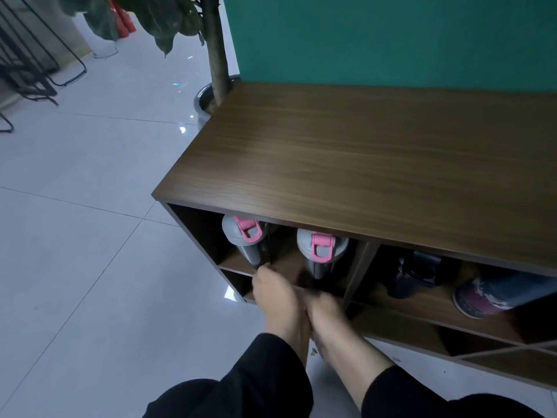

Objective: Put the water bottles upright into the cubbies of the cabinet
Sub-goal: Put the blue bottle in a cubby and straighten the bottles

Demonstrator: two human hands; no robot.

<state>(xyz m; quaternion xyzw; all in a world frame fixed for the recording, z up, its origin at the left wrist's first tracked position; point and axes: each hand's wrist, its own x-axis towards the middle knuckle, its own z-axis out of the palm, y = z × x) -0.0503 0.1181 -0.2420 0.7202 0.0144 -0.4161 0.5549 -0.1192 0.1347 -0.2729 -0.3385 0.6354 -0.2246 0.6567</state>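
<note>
Two dark water bottles with grey lids and pink latches stand upright in the top left cubby of the wooden cabinet (346, 164): the left bottle (245, 239) and the right bottle (319, 251). My left hand (272, 292) is at the shelf edge with its fingers curled against the base of the left bottle. Close beside it, my right hand (325, 307) sits just below the right bottle's base, its fingertips lost in blur. In the neighbouring cubby a black bottle (414, 276) stands upright and a dark blue patterned bottle (494, 294) lies on its side.
A potted tree (215, 55) stands at the cabinet's far left corner. A green wall panel (391, 37) rises behind the cabinet. Lower cubbies (401, 330) run beneath the shelf. Glossy white floor tiles (84, 206) spread to the left, with black metal frames (27, 64) beyond.
</note>
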